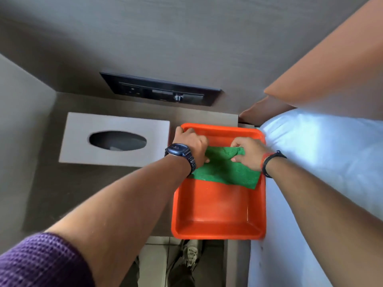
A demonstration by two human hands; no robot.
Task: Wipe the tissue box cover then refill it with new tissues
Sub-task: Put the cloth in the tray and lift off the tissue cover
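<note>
A pale grey tissue box cover with a dark oval slot lies on the bedside table, left of an orange tray. A green cloth lies across the far half of the tray. My left hand, with a watch on its wrist, grips the cloth's left end. My right hand, with wrist bands, pinches the cloth's far right edge. I see no tissues sticking out of the slot.
A black switch panel is set in the wall behind the table. A white bed and an orange-brown headboard lie to the right. The tray overhangs the table's near edge. My shoes stand on the floor below.
</note>
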